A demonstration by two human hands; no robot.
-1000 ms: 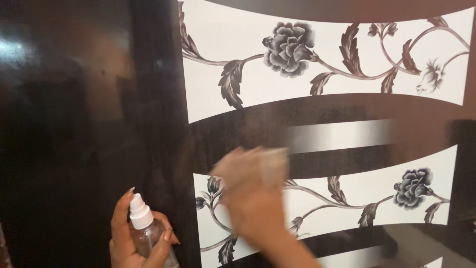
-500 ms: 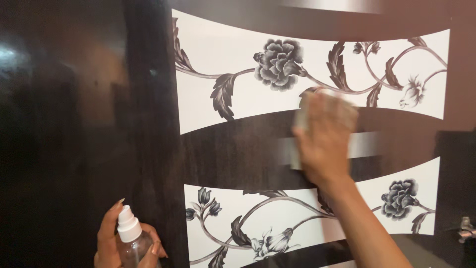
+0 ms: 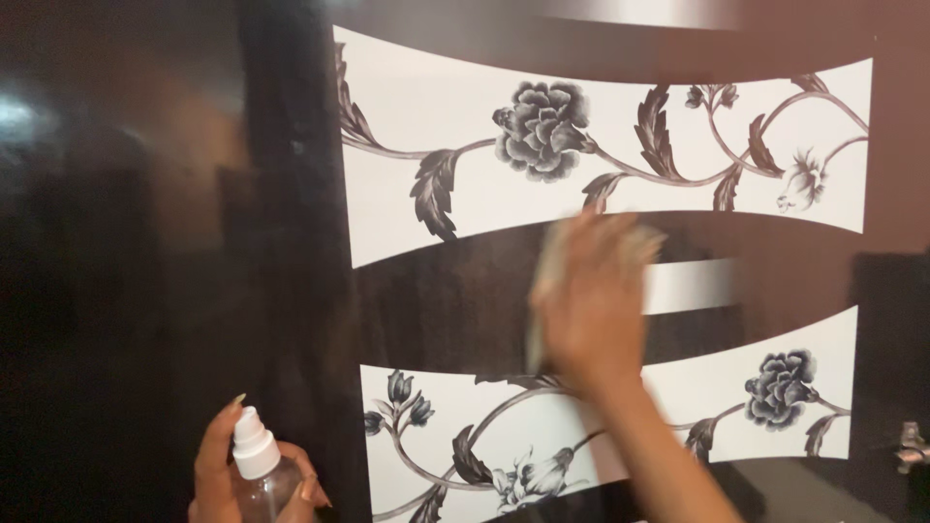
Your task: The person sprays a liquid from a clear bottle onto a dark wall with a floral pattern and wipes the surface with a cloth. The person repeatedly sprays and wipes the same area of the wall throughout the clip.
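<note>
My right hand is blurred with motion and presses a pale cloth flat against the dark glossy door panel, between two white bands printed with grey flowers and vines. The cloth shows only at the hand's left edge. My left hand is low at the bottom left, wrapped around a small clear spray bottle with a white nozzle, held upright just off the panel.
The upper floral band and the lower floral band run across the cupboard front. A silver strip sits right of my hand. A metal fitting sticks out at the right edge. Dark glossy surface fills the left.
My right hand with the cloth swept from the lower band up and right to the upper band's edge, then back left and down to the dark strip. The bottle hand stayed low.
</note>
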